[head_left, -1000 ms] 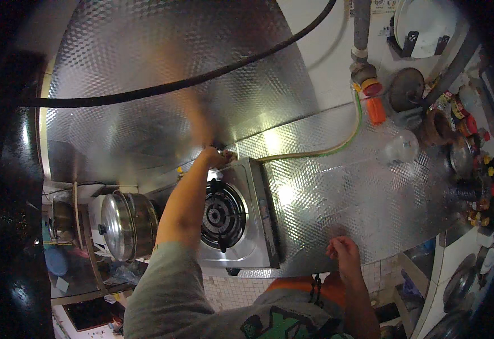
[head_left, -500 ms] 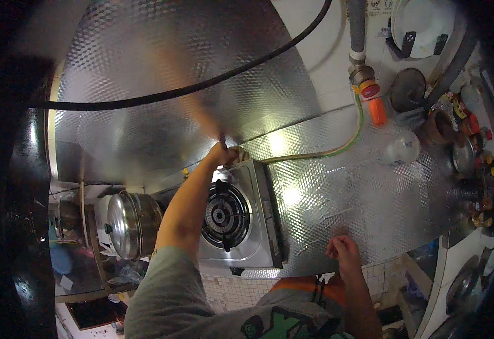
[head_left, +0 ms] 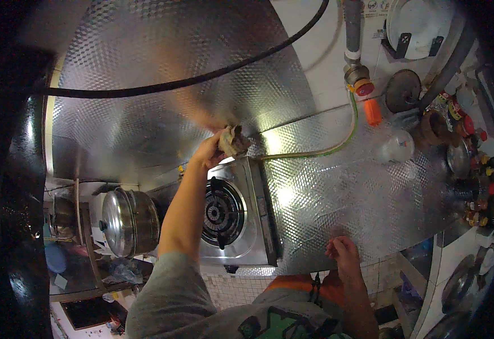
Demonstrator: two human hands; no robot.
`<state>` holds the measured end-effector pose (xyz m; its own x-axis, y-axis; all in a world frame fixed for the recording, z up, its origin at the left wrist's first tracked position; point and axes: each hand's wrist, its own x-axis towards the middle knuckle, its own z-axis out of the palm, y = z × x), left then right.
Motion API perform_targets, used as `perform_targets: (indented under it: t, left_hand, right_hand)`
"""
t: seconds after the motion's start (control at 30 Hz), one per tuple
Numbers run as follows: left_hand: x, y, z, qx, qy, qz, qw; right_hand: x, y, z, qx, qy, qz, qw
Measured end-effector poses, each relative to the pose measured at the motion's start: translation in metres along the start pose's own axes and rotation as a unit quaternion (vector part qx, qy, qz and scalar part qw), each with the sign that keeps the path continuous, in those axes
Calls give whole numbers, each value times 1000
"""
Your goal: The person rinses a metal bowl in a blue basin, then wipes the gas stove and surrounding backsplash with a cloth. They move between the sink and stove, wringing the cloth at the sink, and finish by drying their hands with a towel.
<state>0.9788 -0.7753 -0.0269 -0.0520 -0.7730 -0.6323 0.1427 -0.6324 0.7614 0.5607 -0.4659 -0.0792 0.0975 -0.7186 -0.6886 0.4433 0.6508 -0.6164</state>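
Left hand (head_left: 208, 151) grips a crumpled cloth (head_left: 233, 141); a lidded pot (head_left: 131, 222) hides its contents.

The white wall (head_left: 331, 90) backs the counter (head_left: 348, 195), embossed silver foil (head_left: 111, 56) covers the counter and adjoining wall section, bright light spots (head_left: 285, 195) reflect there, and small pale tiles (head_left: 233, 291) lie below the counter's front edge.

Wears a grey shirt (head_left: 224, 317) with a short left sleeve (head_left: 170, 282) in plain fabric. Bears a large green-and-black print (head_left: 289, 324) across the front, partly cut off at the lower frame edge. Includes an orange lower garment (head_left: 283, 282) and a thin dark cord (head_left: 316, 287) at the waist. Leaves forearms (head_left: 183, 214) and hands (head_left: 344, 252) bare.
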Motion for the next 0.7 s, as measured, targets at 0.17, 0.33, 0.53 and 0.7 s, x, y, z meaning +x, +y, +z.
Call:
perform_targets:
  t: [0.17,0.33,0.53,0.7]
  left_hand:
    - [20,3,12,279,78,58,955]
    - [61,-16,-16,499,140,130,846]
    - [58,-17,74,609,-79,173,770]
    - [66,-47,133,684,54,138,714]
  right_hand:
    - [0,6,-6,-22,10,-9,1000]
    - [-4,7,-11,10,37,-7,999]
    - [-3,7,-22,5,27,-18,999]
    - [-11,4,-23,13,39,-16,999]
